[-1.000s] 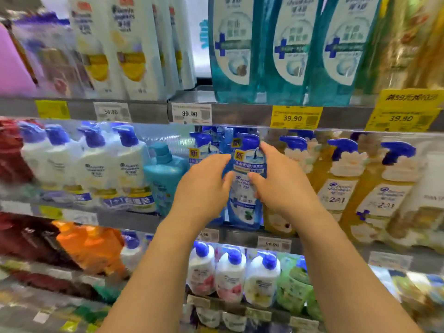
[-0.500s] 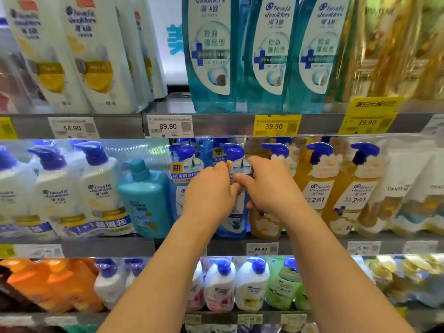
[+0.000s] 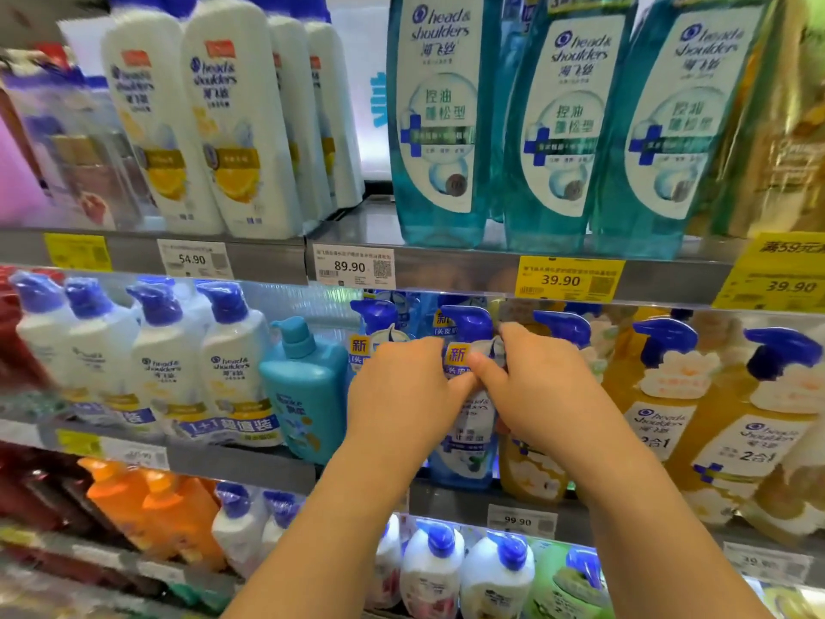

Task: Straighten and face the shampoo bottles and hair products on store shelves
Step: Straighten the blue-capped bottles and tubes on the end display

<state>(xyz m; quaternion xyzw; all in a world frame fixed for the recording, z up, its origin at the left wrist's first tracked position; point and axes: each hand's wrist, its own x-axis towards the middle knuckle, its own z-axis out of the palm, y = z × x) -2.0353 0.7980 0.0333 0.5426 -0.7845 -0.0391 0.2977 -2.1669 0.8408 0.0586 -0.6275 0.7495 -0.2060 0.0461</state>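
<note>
Blue pump bottle (image 3: 466, 433), left hand (image 3: 402, 390), right hand (image 3: 542, 395) gripping it.

Along the grey metal edge of the upper shelf (image 3: 468, 272) sit price labels: a blurred yellow one (image 3: 77, 251) at the far left, a white label reading 54.90 (image 3: 193, 260), a white label reading 89.90 (image 3: 352, 266) with a square code, a yellow label reading 39.90 (image 3: 567, 279), and a larger yellow label (image 3: 781, 279) with the same price at the right edge. The shelf edge below carries a white label reading 99.90 (image 3: 520, 521). Behind the top row, a bright white panel (image 3: 352, 127) bears a blue mark (image 3: 379, 100).
</note>
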